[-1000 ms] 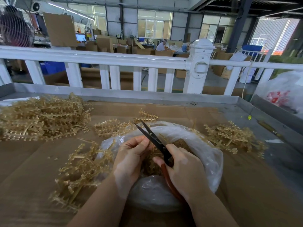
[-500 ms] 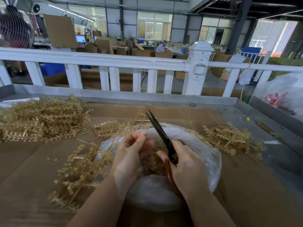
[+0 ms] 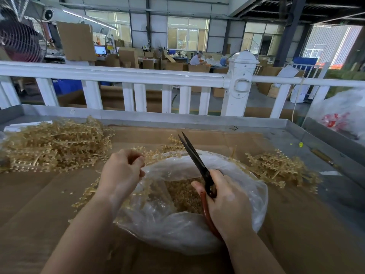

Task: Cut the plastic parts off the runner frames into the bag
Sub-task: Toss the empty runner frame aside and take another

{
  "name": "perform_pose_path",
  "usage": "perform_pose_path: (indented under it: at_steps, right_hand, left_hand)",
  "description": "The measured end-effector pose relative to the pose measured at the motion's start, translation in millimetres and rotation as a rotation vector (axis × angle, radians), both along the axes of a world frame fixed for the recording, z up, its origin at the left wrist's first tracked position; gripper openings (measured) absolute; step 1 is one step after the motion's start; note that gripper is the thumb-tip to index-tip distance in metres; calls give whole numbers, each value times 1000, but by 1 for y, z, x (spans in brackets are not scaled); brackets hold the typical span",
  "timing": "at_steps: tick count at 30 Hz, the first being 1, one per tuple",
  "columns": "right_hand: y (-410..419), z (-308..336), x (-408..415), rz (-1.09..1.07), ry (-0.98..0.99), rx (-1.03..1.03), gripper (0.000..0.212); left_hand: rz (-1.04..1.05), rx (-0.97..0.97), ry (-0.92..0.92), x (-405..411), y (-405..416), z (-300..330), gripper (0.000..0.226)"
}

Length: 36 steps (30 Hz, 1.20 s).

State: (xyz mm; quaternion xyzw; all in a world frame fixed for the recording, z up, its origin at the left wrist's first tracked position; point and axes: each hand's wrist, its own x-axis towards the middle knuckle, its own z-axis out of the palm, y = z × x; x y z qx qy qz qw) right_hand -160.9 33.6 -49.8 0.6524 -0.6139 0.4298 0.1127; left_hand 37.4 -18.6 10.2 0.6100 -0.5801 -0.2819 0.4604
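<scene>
Fingers of the left hand (image 3: 121,172) are curled inward toward the palm at the bag's left rim; whether they pinch a small piece cannot be determined. The right hand (image 3: 227,204) grips the scissors (image 3: 194,158), fingers wrapped around the reddish-brown handle loops, with the dark, narrow blades nearly closed and pointing up and away over the bag.

The bag (image 3: 173,232) is thin, translucent, crinkled plastic, lying on the table between the two forearms with its mouth gathered open. Inside sits a heap of cut plastic parts (image 3: 183,192): small, tan, granular pieces.

Runner frames are pale gold, semi-translucent moulded plastic with thin stems and short side branches. A large tangled pile of frames (image 3: 53,147) lies at far left, well apart from the bag. A smaller pile (image 3: 276,167) lies just beside the bag's right edge. Loose frames (image 3: 87,194) lie under the left wrist, touching the bag's left side.

The table (image 3: 296,133) is grey metal with a raised rim, lined with flat brown cardboard (image 3: 296,224). A white railing (image 3: 138,74) runs behind it.
</scene>
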Motion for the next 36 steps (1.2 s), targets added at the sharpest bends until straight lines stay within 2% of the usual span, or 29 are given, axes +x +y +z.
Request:
perform_pose_path:
  at_steps: [2, 3, 7, 9, 11, 17, 19, 23, 27, 36]
  right_hand:
    - [0, 0, 1, 8, -9, -3, 29]
    - [-1, 0, 1, 11, -11, -9, 29]
    - [-1, 0, 2, 3, -5, -20, 28]
    - [-1, 0, 2, -3, 0, -13, 29]
    - [0, 0, 2, 1, -1, -5, 29]
    - [-1, 1, 2, -6, 4, -13, 25]
    - [-2, 1, 2, -5, 8, -14, 25]
    - [-3, -1, 3, -10, 29, -29, 24]
    - [-3, -1, 3, -13, 21, 1, 22]
    - [-5, -2, 4, -95, 49, 33, 26]
  left_hand:
    - [12, -44, -125, 3, 2, 5, 14]
    - [4, -45, -94, 5, 3, 8, 16]
    - [-73, 42, 420, 18, 3, 25, 17]
    - [-57, 51, 496, 29, -2, 30, 17]
    - [-4, 64, 322, 37, -7, 29, 17]
    - [-15, 144, -480, 32, -18, -12, 19]
    - [45, 122, -677, 29, -19, -29, 22]
    - [154, 127, -758, 22, -16, -39, 24]
    - [205, 18, -802, 14, -18, -30, 23]
    - [-34, -83, -649, -34, -41, -14, 29]
